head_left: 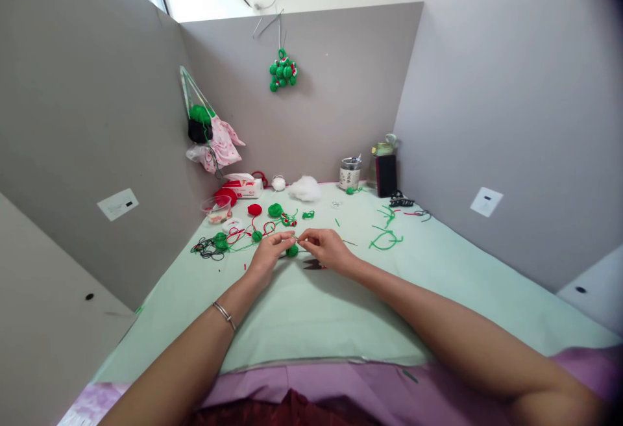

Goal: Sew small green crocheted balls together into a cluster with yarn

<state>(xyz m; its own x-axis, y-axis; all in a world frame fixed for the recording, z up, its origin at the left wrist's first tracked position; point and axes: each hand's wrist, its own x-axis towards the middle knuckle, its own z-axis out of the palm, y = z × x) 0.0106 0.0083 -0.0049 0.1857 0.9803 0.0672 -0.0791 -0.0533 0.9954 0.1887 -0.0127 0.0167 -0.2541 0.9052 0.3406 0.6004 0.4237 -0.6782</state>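
Hands: left hand [267,256] and right hand [331,249] pinched a fine piece [296,238], too small to identify;
Yarn: small round green yarn ball [292,251] sat just below the fingertips;
Risk: slack fingers could have lost the piece; dark-bladed metal scissors [312,264] nearby might have snagged yarn

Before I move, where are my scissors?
In the head view, the scissors lie near the centre, just on the near side of your right hand and to the right of the small green ball.

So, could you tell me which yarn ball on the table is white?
The ball between the tissue box and the white fluff; the others are red or green.
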